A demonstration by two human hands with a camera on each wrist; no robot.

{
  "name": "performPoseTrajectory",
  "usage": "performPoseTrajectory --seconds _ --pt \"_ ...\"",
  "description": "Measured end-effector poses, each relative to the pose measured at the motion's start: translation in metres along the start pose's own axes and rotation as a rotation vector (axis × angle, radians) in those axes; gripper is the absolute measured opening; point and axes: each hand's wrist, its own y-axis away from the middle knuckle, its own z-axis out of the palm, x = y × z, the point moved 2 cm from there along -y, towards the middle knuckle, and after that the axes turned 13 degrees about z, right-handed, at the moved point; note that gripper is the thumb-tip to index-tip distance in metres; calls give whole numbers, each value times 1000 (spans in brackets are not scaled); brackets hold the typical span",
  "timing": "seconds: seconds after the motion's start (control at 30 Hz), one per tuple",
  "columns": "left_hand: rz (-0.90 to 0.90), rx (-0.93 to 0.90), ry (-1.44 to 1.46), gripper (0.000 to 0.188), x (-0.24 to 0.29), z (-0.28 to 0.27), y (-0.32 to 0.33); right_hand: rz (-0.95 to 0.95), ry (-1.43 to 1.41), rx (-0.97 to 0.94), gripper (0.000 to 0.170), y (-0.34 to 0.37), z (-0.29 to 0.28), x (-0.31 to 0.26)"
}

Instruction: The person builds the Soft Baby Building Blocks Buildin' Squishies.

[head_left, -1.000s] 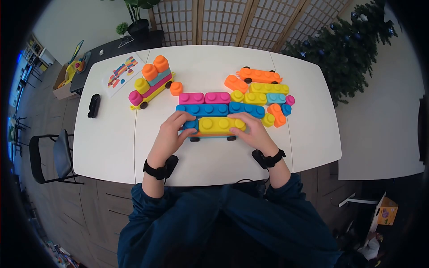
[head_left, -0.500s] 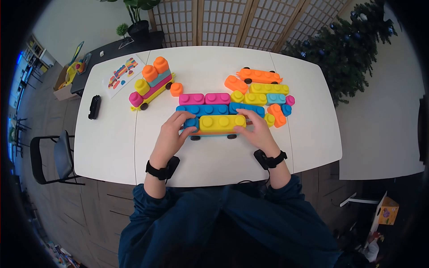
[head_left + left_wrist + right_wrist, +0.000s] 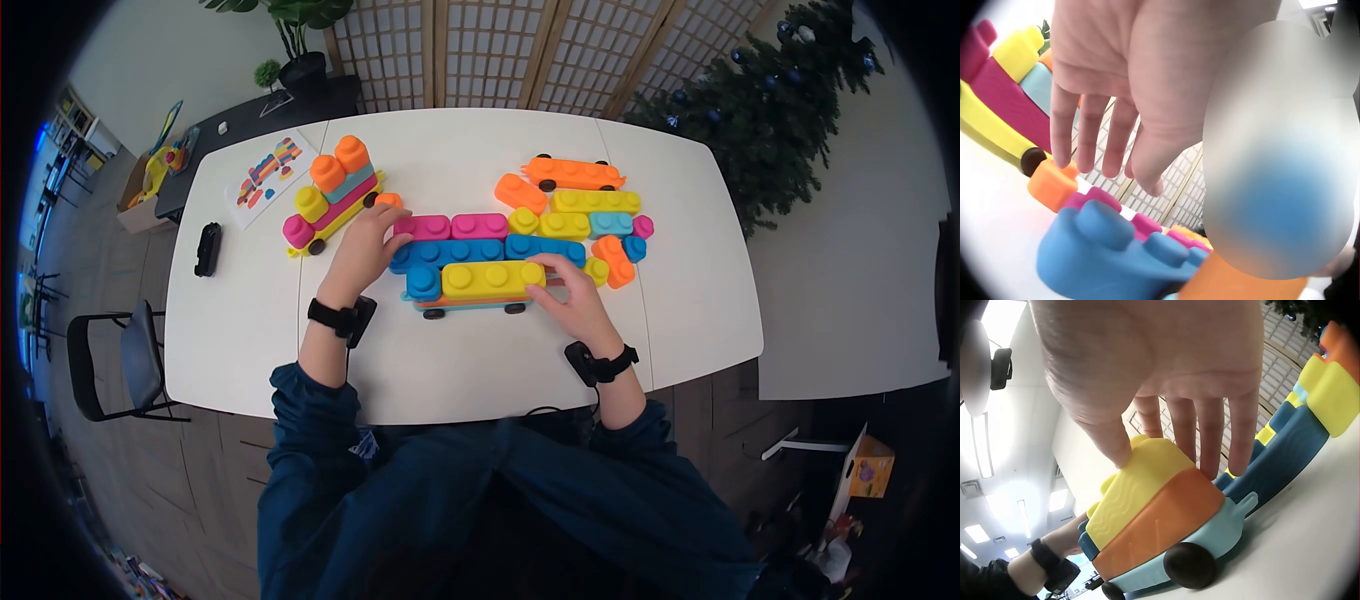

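Observation:
In the head view my left hand is over the table with fingers extended and nothing held. Its fingertips are close to a small orange block and the left end of a pink block. My right hand holds the right end of a long yellow block, thumb on the near side and fingers on the far side. That block sits on an orange layer over a light-blue wheeled base. A small blue block stands at the yellow block's left end.
Long blue blocks lie just behind the wheeled stack. A taller wheeled stack stands at left near a picture sheet. Loose yellow blocks and an orange wheeled base lie at right. A black object rests far left.
My left hand has let go of the small blue block and moved up and left toward the small orange block. My right hand stays at the yellow block's right end.

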Motion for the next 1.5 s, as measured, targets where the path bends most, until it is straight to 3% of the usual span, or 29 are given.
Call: performPoseTrajectory --seconds 0.13,0.37,0.47,0.53,0.67,0.8,1.17,1.27,1.37,1.5 --pt "-76 -130 -88 30 -25 16 -6 20 -3 -14 40 1 -2 1" --pt "-55 -137 -31 30 -13 -2 -13 36 0 -10 40 1 -1 -1" --pt "-121 -25 80 30 9 -26 -11 35 -1 -9 41 1 0 0" --pt "-111 69 368 30 32 -42 -6 34 -2 -2 41 1 0 -1" --pt "-184 47 581 31 64 -45 10 33 -10 -7 41 1 1 -2" --pt "-128 -31 637 32 60 -26 25 32 -11 -6 41 0 2 -2" --pt "-126 69 588 30 56 -10 36 19 -6 0 40 0 3 -3" --pt "-157 89 604 36 60 -11 36 31 -20 -9 41 0 3 -1" --pt "-49 99 437 44 72 -22 33 -6 42 -32 43 -4 -4 -2" --pt "-67 145 364 48 71 -20 37 -106 191 -1 34 -31 -20 -19"
